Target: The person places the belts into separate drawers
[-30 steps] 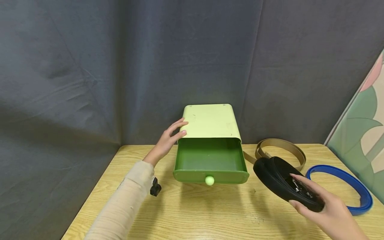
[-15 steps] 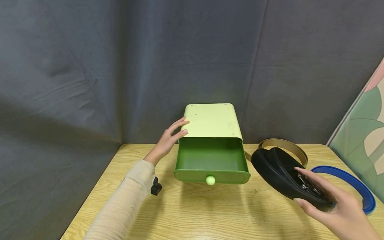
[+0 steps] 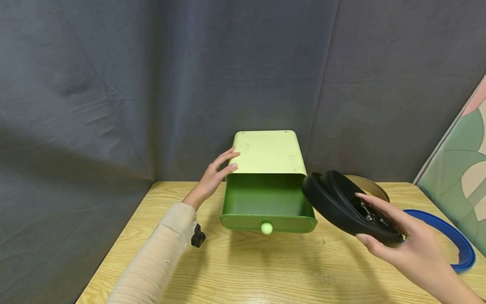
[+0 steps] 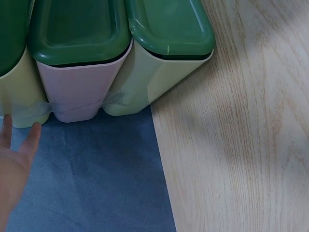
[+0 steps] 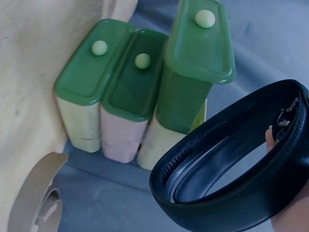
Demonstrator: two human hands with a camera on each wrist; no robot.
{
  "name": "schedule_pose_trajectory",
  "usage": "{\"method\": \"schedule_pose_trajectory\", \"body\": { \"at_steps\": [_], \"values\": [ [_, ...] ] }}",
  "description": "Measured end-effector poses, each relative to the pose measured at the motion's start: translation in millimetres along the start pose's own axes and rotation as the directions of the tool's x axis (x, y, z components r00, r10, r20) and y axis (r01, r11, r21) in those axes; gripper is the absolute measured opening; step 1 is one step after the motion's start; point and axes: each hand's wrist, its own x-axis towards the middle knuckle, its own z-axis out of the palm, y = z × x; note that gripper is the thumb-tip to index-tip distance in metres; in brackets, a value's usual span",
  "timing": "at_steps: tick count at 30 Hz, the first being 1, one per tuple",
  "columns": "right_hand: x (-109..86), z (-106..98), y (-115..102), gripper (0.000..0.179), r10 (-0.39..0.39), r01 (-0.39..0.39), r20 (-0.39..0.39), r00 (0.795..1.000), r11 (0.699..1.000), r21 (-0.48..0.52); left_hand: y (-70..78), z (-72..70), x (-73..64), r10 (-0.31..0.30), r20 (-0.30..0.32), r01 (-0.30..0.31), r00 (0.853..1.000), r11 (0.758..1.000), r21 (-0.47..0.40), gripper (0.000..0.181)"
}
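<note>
A coiled black belt point(image 3: 338, 207) with a metal buckle is held in the air by my right hand point(image 3: 414, 249), thumb below and fingers above. In the right wrist view the belt point(image 5: 231, 212) forms wide loops, its buckle near the fingers. The belt's far end overlaps the right edge of the pulled-out green drawer point(image 3: 268, 223); whether they touch I cannot tell. That drawer's inside is bare. My left hand point(image 3: 209, 183) rests its extended fingertips on the left upper edge of the pale yellow drawer cabinet point(image 3: 267, 152).
Behind the black belt, a tan belt point(image 3: 373, 188) lies coiled on the wooden table point(image 3: 243, 270). At the right is a blue belt point(image 3: 455, 238) in a loop. The right wrist view shows a pink drawer unit point(image 5: 120, 140) beside others, green-fronted. A grey curtain point(image 3: 235, 63) hangs behind.
My right hand has carried the black belt leftward and up, to the right edge of the drawer. The left hand stays on the cabinet.
</note>
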Motion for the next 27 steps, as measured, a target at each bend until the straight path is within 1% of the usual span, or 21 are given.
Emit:
{"method": "schedule_pose_trajectory", "body": {
  "at_steps": [3,6,11,12,13,16,18,19,21,27],
  "values": [
    [7.6,3.4,-3.6,0.077,-0.007,0.007,0.008,1.000,0.999,0.043,0.4,0.5,-0.3,-0.002,-0.002,0.002,1.000,1.000,0.001,0.043],
    [15.4,8.6,-6.3,0.077,-0.044,0.042,0.015,0.999,0.996,0.077,0.3,0.4,-0.3,-0.004,-0.003,0.004,1.000,1.000,0.004,0.043],
    [29.8,16.4,-14.9,0.079,-0.117,0.115,0.032,0.993,0.991,0.066,-0.7,-0.5,-0.3,-0.002,-0.005,0.002,1.000,1.000,0.009,0.043],
    [32.4,17.6,-17.3,0.079,-0.131,0.129,0.035,0.991,0.990,0.065,4.2,-0.7,-1.7,-0.009,0.001,0.009,1.000,1.000,0.006,0.044],
    [34.7,18.8,-19.7,0.079,-0.141,0.138,0.036,0.989,0.988,0.073,3.8,-0.7,-1.8,-0.007,0.002,0.007,1.000,1.000,0.006,0.044],
    [41.6,21.3,-26.9,0.078,-0.186,0.180,0.049,0.981,0.979,0.098,3.7,-0.1,-2.5,-0.004,0.001,0.004,1.000,1.000,0.007,0.044],
    [45.5,23.0,-31.5,0.077,-0.199,0.189,0.068,0.978,0.974,0.128,3.6,0.5,-2.8,-0.006,0.000,0.006,1.000,1.000,0.008,0.044],
    [47.4,24.0,-33.5,0.077,-0.202,0.190,0.079,0.976,0.972,0.142,-1.3,0.7,-1.6,0.000,-0.006,0.000,1.000,1.000,0.012,0.043],
    [50.8,26.4,-37.0,0.077,-0.214,0.196,0.099,0.972,0.967,0.164,-0.7,1.1,-1.8,-0.002,-0.009,0.002,1.000,1.000,0.013,0.043],
    [59.1,41.7,-41.9,0.074,-0.288,0.265,0.083,0.954,0.940,0.214,-1.6,1.8,1.0,0.006,-0.014,-0.006,1.000,1.000,0.011,0.042]
  ]
}}
